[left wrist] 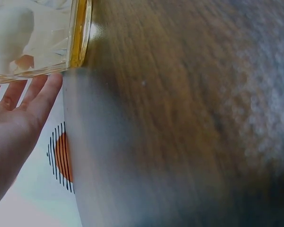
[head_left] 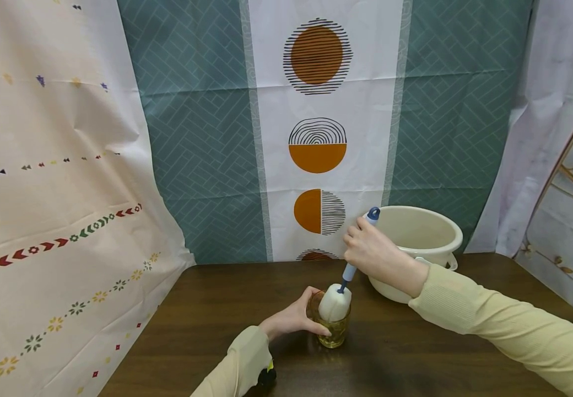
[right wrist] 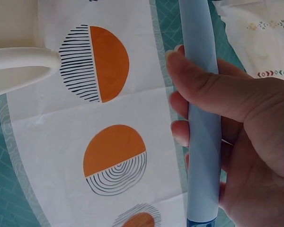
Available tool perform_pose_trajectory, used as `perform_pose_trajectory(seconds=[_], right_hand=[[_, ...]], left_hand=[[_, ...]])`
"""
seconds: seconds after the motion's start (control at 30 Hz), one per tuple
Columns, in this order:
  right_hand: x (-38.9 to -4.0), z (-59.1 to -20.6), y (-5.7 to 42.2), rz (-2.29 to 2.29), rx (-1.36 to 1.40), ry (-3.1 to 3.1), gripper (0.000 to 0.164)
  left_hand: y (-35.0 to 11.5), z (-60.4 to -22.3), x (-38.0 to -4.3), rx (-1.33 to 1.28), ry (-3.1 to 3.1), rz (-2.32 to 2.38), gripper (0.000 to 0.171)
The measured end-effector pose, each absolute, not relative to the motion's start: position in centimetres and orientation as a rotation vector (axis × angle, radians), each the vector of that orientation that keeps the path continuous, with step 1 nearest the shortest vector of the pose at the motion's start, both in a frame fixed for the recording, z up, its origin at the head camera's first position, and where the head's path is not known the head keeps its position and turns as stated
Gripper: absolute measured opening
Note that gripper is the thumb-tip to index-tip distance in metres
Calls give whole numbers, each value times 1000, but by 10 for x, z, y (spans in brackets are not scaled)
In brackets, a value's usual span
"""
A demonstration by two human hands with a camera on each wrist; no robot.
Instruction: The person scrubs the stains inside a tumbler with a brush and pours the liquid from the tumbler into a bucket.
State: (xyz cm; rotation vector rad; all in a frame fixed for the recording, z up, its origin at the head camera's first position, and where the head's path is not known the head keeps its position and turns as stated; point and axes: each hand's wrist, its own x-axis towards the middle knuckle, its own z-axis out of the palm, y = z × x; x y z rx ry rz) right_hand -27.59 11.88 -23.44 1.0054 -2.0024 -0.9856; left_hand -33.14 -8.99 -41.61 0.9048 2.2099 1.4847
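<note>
An amber drinking glass (head_left: 333, 334) stands on the brown table, tilted little if at all. My left hand (head_left: 293, 316) holds it from the left, thumb at the near side and fingers round the far side. In the left wrist view the fingers lie along the wall of the glass (left wrist: 77, 38). My right hand (head_left: 372, 249) grips the light blue handle (right wrist: 202, 161) of a sponge bottle brush, thumb and fingers wrapped round it. The brush's white sponge head (head_left: 335, 306) sits in the mouth of the glass, its lower part seen through the amber wall.
A cream basin (head_left: 390, 289) with side handles stands at the back right, behind my right forearm. The wooden table (head_left: 207, 309) reaches back to a green and white patterned curtain (head_left: 202, 138). A small black thing with a yellow patch (head_left: 268, 376) shows at my left cuff.
</note>
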Motion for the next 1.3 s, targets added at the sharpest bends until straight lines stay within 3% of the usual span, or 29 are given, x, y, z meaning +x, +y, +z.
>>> perform_pose_trajectory(seconds=[1.3], right_hand=[[-275, -253, 116, -994, 1048, -2004, 16]], left_hand=[[-91, -416, -331, 941, 2121, 1528, 65]])
